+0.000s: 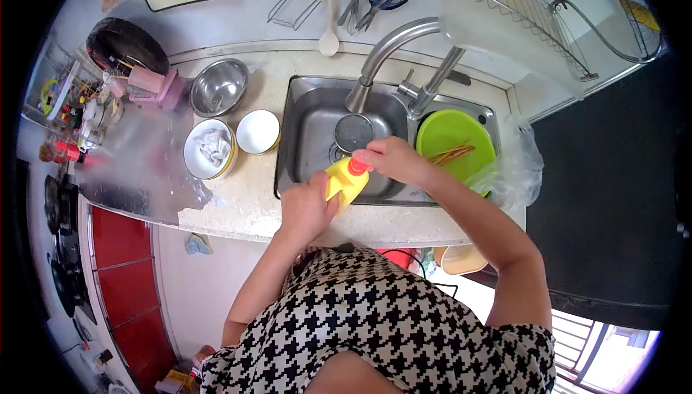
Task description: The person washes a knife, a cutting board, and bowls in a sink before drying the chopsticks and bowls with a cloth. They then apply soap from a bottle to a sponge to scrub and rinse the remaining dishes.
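Over the front edge of the sink (306, 134), my left hand (306, 208) is wrapped round the body of a yellow dish soap bottle (348, 186). The bottle tilts with its top toward the sink. My right hand (395, 160) pinches its red cap (357, 166) between the fingers. Beyond the bottle, a round, metal-rimmed strainer (353, 132) lies in the sink basin. Above that hangs the spout of the curved faucet (396, 42). To the right sits a green plastic basin (445, 126) with a bundle of chopsticks (453, 155) in it, partly behind my right forearm.
Left of the sink stand a white bowl (258, 131), a bowl holding a white cloth (213, 145) and a steel bowl (220, 87). A clear plastic bag (520, 167) lies by the green basin. Scissors (382, 3) and a wooden spoon (329, 41) hang on the wall.
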`<action>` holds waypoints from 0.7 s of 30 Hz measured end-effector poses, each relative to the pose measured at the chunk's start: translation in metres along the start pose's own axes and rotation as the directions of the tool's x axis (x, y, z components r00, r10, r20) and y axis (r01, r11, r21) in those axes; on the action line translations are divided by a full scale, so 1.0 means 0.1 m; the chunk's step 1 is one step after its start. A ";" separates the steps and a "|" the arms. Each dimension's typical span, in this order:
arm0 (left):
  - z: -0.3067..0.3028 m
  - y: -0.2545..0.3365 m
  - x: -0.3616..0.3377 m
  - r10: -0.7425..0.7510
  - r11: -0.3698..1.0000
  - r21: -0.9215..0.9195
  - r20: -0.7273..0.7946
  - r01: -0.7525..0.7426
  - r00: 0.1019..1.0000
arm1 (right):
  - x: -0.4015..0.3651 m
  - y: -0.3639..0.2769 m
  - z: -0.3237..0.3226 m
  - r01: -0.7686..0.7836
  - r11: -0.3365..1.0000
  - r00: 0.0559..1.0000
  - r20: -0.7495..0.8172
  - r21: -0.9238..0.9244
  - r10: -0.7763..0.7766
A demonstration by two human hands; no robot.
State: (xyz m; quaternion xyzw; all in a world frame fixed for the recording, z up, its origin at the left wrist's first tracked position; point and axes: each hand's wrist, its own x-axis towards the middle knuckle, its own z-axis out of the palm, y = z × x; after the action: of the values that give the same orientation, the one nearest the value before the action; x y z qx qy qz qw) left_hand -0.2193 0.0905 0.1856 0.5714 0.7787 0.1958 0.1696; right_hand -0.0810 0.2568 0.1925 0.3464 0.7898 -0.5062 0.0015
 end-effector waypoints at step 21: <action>0.00 -0.05 -0.04 0.039 0.997 0.067 0.028 -0.041 0.999 | -0.07 -0.06 -0.05 0.195 0.968 0.979 -0.025 -0.155 -0.202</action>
State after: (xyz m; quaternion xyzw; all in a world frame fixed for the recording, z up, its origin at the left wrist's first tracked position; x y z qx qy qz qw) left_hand -0.2222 0.0851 0.1833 0.5949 0.7709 0.1651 0.1565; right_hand -0.0772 0.2554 0.2026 0.2746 0.8566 -0.4352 -0.0387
